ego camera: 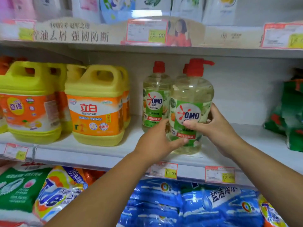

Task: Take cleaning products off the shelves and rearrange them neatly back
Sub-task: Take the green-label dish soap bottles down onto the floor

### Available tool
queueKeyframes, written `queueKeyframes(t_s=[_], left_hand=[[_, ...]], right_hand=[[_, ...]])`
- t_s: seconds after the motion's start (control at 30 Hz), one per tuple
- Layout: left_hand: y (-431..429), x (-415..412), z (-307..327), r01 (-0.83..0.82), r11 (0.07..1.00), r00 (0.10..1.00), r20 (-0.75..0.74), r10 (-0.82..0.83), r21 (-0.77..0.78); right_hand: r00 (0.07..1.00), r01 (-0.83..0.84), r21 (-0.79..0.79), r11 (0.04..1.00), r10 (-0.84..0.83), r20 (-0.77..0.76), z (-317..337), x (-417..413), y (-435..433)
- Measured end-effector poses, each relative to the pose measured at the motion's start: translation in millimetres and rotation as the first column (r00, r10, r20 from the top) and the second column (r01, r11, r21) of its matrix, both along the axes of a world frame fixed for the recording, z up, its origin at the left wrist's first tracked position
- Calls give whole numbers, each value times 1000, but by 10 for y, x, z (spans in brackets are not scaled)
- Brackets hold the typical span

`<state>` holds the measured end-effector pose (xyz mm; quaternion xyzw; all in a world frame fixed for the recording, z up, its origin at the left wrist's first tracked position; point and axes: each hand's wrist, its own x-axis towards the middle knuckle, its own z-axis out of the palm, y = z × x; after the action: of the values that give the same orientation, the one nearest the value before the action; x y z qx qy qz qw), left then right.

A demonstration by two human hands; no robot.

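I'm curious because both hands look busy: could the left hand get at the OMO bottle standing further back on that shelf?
Probably yes, once it lets go. The left hand holds the front OMO bottle, and the rear OMO bottle stands right beside its fingers, with its front largely open.

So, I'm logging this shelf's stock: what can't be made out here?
Head view only:
Front OMO bottle: lower label covered by left hand and right hand.
Bottle behind it: only a red cap sliver shows.
Upper price tag: print blurred.
Green bags: cut by right edge.
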<state>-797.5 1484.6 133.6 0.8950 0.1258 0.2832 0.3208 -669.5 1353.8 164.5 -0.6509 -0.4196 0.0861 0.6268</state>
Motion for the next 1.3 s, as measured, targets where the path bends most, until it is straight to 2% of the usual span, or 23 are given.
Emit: queueKeyframes(t_s=[0.07, 0.13, 0.2, 0.27, 0.37, 0.5, 0.63, 0.7, 0.73, 0.8, 0.87, 0.9, 0.97, 1.0, 1.1, 1.2, 1.3], left_hand=[[180, -74, -69, -126, 977, 989, -56, 137, 174], [336, -159, -170, -197, 922, 973, -50, 226, 334], [414, -192, -287, -262, 838, 957, 18, 289, 479], [423, -169, -369, -298, 775, 950, 97, 296, 557], [432, -146, -404, -329, 765, 943, 160, 291, 553], [450, -145, -439, -369, 776, 929, 227, 293, 511], [440, -142, -416, -370, 795, 929, 201, 311, 481], [444, -146, -399, -371, 795, 928, 171, 330, 480], [437, -147, -381, -366, 797, 930, 151, 336, 480], [405, -162, -336, -340, 839, 940, 117, 321, 426], [299, -251, -313, -273, 920, 958, 169, 233, 281], [212, -334, -341, -250, 937, 950, 248, 189, 243], [-27, -588, -498, -249, 923, 933, 328, 146, 295], [-151, -732, -637, -234, 914, 942, 312, 128, 332], [-374, -1135, -1213, -67, 942, 995, 97, 37, 328], [-429, -1425, -1738, 117, 961, 978, -195, -68, 251], [-413, -1653, -2054, 187, 952, 930, -356, -92, 241]], right_hand=[[999, 28, -30, 999, -29, -18, -10, 155, 96], [997, 79, -69, 995, -79, -6, -14, 285, 175], [988, 154, -103, 983, -155, 0, -40, 384, 247], [977, 212, -125, 969, -212, 11, -92, 454, 315], [961, 275, -140, 951, -272, 39, -155, 527, 416], [968, 250, -159, 955, -250, 20, -206, 585, 475], [977, 214, -277, 937, -205, 62, -192, 538, 468], [971, 241, -308, 920, -232, 64, -132, 425, 421], [953, 304, -284, 909, -292, 82, -112, 313, 349], [914, 398, -63, 915, -390, 114, -146, -29, 108], [944, 303, 177, 936, -321, 80, -302, -453, -202], [971, 221, 207, 953, -235, 42, -441, -652, -364], [998, 53, 127, 991, -47, -51, -821, -969, -658], [995, 1, 43, 999, 3, -103, -1060, -1065, -779], [976, -81, -258, 963, 24, -217, -1759, -1219, -1051], [974, -149, -472, 869, 46, -223, -2272, -1275, -1240], [966, -256, -741, 620, 189, -176, -2496, -1406, -1313]])
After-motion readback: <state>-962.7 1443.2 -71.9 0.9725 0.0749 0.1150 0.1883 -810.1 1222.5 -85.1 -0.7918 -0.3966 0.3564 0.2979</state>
